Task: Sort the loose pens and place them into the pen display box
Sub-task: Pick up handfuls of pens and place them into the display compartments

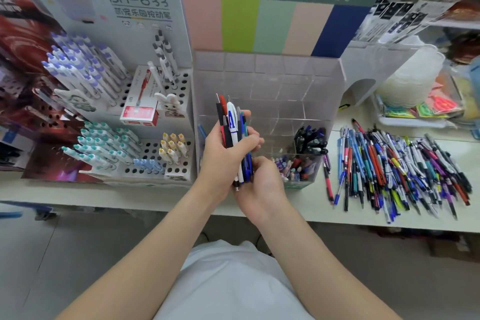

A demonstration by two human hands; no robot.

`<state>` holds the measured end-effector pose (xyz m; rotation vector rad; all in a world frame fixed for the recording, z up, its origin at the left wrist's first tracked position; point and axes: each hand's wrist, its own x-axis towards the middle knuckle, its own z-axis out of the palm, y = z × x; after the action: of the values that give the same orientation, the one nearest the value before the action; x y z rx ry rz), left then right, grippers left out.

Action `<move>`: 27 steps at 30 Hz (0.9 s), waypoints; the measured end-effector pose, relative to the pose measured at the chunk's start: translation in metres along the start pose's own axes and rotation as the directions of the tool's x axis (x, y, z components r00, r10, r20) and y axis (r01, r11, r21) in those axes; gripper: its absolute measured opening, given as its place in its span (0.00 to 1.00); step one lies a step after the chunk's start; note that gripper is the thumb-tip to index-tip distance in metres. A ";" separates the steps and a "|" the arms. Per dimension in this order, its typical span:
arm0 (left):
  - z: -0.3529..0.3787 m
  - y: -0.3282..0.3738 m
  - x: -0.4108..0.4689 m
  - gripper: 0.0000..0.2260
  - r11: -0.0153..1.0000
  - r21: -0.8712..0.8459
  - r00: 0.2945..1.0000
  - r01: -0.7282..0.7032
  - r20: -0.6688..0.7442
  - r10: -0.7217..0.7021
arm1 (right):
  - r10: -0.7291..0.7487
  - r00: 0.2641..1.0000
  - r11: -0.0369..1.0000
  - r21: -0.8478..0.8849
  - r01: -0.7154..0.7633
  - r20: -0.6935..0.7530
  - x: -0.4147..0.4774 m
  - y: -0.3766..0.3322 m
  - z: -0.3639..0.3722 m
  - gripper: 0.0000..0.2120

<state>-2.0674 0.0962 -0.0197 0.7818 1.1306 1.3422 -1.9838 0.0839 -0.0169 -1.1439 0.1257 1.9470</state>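
white counter (155,197): jumbled heap of blue, red, black pens (394,163)

L hand (223,153) & R hand (262,187), both forearms bare up to the elbows. White top (228,283) btw the arms (plain fabric, soft folds, no print).

Handheld bundle of red, black, white and blue pens (232,125): lower ends concealed by right hand (259,184); count indeterminate.
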 end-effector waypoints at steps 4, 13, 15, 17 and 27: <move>0.006 0.001 0.002 0.11 0.997 0.038 0.996 0.063 -0.066 -0.060 | -0.109 0.994 0.982 -0.154 0.107 -0.004 -0.002 -0.007 -0.011 0.17; -0.016 0.003 0.009 0.16 0.964 0.035 0.931 0.263 0.254 -0.263 | -0.374 0.872 0.533 -0.696 0.480 0.316 -0.006 -0.063 -0.004 0.12; -0.018 0.003 0.010 0.16 0.962 0.059 0.919 0.268 0.285 -0.274 | -0.329 0.896 0.557 -0.705 0.439 0.298 -0.008 -0.069 -0.002 0.10; -0.017 0.004 0.010 0.16 0.953 0.048 0.914 0.299 0.275 -0.300 | -0.428 0.872 0.567 -0.680 0.464 0.237 -0.004 -0.072 -0.001 0.08; 0.001 0.002 0.014 0.10 0.902 -0.298 0.947 0.313 0.033 -0.319 | -0.852 0.407 0.173 -0.558 0.812 0.328 -0.019 -0.073 -0.011 0.06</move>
<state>-2.0688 0.1098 -0.0200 0.3468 0.9866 1.2065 -1.9202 0.1128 0.0142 -1.2730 -1.0823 0.8570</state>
